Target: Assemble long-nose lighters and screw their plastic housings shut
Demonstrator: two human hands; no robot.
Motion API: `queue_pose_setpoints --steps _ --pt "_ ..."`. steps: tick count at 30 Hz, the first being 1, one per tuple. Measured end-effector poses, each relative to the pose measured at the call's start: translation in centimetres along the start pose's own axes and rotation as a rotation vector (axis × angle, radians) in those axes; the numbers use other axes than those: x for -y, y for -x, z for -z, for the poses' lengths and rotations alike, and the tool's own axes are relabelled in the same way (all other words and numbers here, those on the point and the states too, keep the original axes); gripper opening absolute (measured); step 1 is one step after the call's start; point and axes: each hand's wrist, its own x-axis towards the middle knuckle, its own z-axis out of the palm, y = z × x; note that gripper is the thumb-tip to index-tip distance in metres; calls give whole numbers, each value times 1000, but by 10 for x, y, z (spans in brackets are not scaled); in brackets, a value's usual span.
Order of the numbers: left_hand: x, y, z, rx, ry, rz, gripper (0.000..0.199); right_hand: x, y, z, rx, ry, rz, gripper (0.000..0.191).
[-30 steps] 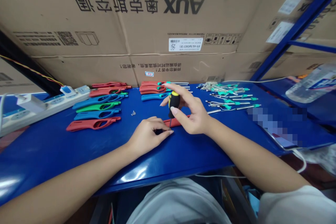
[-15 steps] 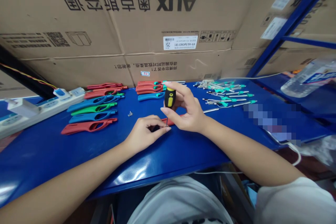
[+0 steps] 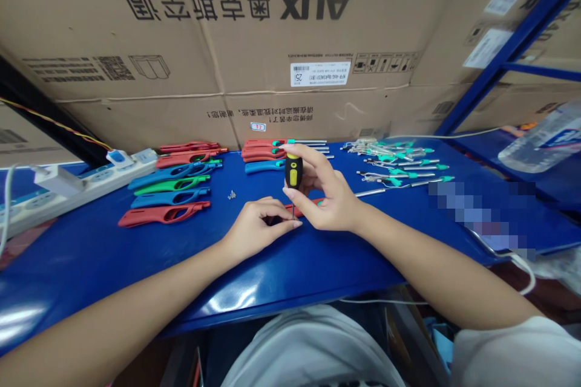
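Observation:
My right hand (image 3: 332, 201) is closed around the black and yellow handle of a small screwdriver (image 3: 294, 173). The screwdriver stands upright, its thin shaft pointing down at a red long-nosed lighter (image 3: 300, 209) lying on the blue table. My left hand (image 3: 254, 222) grips the left part of this lighter, thumb and fingertips beside the screwdriver's tip. Much of the lighter is hidden by both hands; its metal tube (image 3: 371, 192) shows to the right. Whether a screw sits under the tip is too small to tell. Small screws (image 3: 232, 195) lie just beyond my left hand.
Red, blue and green lighter shells (image 3: 172, 198) lie in a row at left, near a white power strip (image 3: 91, 187). Lighters with metal tubes (image 3: 263, 167) lie at the back. Metal-tube inner parts (image 3: 403, 163) are spread at right. A plastic bottle (image 3: 529, 148) lies farther right.
The whole view has shifted slightly, so things appear a little farther right. Both hands keep their grips, and the screwdriver stays upright over the red lighter.

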Motion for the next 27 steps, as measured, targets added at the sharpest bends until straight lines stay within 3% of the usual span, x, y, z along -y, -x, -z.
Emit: queue_pose_setpoints --steps 4,10,16,27 --pt "-5 -2 5 -1 -88 -49 18 -2 1 -3 -12 0 32 63" --pt "0 -4 11 35 -233 -27 44 -9 1 -11 -206 -33 2 60" --pt "8 -2 7 67 -227 21 31 -16 2 -15 -208 -41 -54 58" --pt "0 -1 4 84 -188 28 24 -15 4 -16 -161 -20 -59 60"
